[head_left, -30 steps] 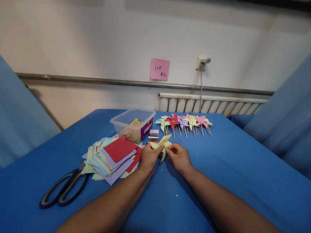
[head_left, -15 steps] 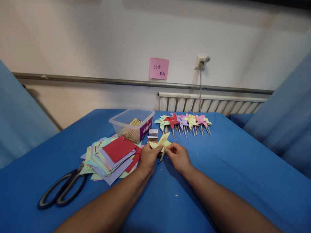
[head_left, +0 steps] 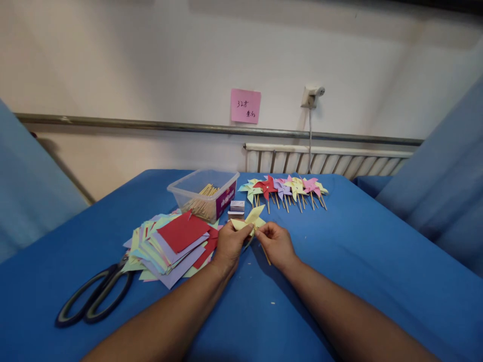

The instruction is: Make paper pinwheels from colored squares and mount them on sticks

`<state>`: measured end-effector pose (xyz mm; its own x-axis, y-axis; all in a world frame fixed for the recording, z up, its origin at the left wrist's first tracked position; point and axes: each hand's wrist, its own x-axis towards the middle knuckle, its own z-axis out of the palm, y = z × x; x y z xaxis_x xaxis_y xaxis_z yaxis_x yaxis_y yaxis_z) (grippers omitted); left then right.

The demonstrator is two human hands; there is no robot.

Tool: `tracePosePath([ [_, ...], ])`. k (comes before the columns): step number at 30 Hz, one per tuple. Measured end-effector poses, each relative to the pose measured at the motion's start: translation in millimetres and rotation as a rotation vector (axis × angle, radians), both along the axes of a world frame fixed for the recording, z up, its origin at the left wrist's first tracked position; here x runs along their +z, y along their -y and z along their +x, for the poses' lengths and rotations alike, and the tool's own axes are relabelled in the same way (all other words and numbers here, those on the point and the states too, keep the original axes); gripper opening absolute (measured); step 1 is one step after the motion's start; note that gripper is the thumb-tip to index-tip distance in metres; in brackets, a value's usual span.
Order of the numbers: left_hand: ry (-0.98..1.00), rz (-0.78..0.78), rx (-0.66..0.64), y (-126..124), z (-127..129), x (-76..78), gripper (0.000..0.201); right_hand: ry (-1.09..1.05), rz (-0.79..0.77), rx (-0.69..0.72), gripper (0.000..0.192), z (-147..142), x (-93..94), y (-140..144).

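Observation:
A yellow paper pinwheel (head_left: 253,216) is held between both hands above the blue cloth. My left hand (head_left: 229,245) pinches its left side, thumb on top. My right hand (head_left: 276,243) has thumb and forefinger pressed together at the pinwheel's centre; what lies right between those fingertips is too small to make out. A thin wooden stick (head_left: 266,254) slants down from under the pinwheel, beside my right fingers. Just behind the pinwheel stands a small open box (head_left: 237,207), its contents partly hidden by the paper.
Left of my hands lie a stack of coloured paper squares (head_left: 177,251) and large dark-handled scissors (head_left: 96,296). A clear plastic tub (head_left: 188,183) with wooden sticks (head_left: 204,203) stands behind the paper. Several finished pinwheels (head_left: 283,188) lie in a row at the back.
The stick now shows below the pinwheel near my right hand, where it was not visible before. The pinwheel has tilted slightly; both hands stay nearly in place.

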<state>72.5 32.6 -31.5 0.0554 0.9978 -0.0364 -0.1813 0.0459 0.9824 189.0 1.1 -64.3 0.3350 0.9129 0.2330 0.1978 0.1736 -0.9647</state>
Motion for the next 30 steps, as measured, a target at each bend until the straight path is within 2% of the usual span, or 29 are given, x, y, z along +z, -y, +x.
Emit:
tracePosePath([
  [8,0.105,-0.022,-0.095,-1,-1,-2.5,0.032,-0.08,-0.004,0.036,0.021,0,0.9,1],
  [20,0.084,-0.044,-0.034,-2,-2,-3.4,0.033,-0.185,0.02,0.111,0.021,-3,5.7,3],
  [30,-0.032,-0.015,-0.005,0,-2,-4.7,0.036,-0.349,-0.1,0.178,0.033,-2,16.5,5],
])
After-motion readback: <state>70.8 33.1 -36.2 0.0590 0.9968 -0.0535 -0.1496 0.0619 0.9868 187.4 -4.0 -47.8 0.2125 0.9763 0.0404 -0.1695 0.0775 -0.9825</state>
